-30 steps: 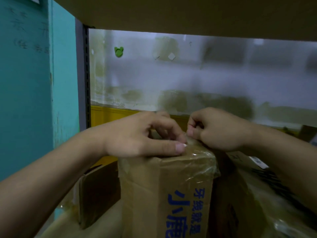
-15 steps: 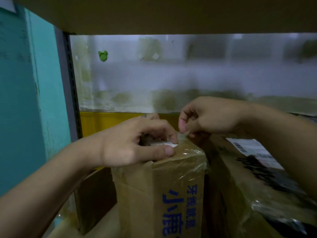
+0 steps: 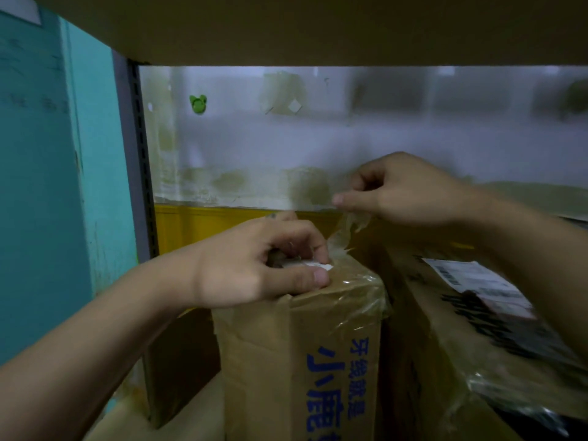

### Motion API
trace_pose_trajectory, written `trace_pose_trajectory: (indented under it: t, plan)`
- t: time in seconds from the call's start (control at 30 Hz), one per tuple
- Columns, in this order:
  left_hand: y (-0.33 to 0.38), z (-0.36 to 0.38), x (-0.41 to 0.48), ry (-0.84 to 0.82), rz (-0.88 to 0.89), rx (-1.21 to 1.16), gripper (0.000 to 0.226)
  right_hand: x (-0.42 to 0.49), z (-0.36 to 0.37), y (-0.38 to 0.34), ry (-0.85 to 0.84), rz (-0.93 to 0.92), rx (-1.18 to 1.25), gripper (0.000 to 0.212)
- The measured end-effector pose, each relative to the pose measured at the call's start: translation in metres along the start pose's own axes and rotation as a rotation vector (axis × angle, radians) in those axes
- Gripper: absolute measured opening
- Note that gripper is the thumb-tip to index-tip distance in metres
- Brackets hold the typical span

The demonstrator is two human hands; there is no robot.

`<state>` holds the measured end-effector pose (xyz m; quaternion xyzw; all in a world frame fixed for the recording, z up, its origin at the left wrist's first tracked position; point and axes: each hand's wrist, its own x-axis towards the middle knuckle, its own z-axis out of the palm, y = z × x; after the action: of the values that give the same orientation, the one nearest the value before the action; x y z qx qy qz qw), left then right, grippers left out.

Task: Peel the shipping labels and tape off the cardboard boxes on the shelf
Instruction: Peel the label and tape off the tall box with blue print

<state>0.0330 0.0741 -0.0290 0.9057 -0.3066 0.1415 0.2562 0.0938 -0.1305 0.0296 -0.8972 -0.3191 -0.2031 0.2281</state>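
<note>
Your left hand (image 3: 254, 268) sits on top of the tall box (image 3: 302, 361), the brown one with blue writing down its front. Your fingers curl over the top and your thumb presses on the front edge, so you hold the box tight. A white scrap (image 3: 321, 265) of paper peeks out right under your fingertips.

Your right hand (image 3: 410, 189) is up higher and a bit to the right, in front of the wall (image 3: 318, 144). Its thumb and fingers pinch the end of a strip of clear tape (image 3: 346, 230). The tape is wrinkly. It runs from your pinch down to the top of the tall box, where it is stuck on. More shiny tape wraps the box's top right corner.

Just beside the tall box, on its right, lies a big box (image 3: 445, 361). It has a shipping label (image 3: 471, 278) on top, white with black marks, and crinkled clear tape near it. A small box (image 3: 181, 361) stands behind the tall one on the left. A shelf board (image 3: 318, 30) hangs over everything. A green sticker (image 3: 198, 104) is on the wall.
</note>
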Motion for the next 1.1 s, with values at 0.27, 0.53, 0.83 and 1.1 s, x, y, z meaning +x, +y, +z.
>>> trace_pose_trajectory:
  t: [0.27,0.53,0.83,1.1]
  plan:
    - [0.02,0.021,0.002,0.166,-0.194,0.111,0.053,-0.006,0.01,-0.01,-0.11,0.044,-0.002,0.042]
    - [0.009,0.016,-0.008,0.243,-0.403,0.041,0.033,-0.008,0.027,-0.014,-0.339,0.102,0.026,0.032]
    - [0.012,0.019,-0.008,0.253,-0.399,0.083,0.035,-0.014,0.028,-0.011,-0.357,0.26,0.27,0.02]
    - [0.017,0.014,-0.016,0.219,-0.374,0.203,0.029,-0.014,0.025,-0.011,-0.397,0.165,0.298,0.026]
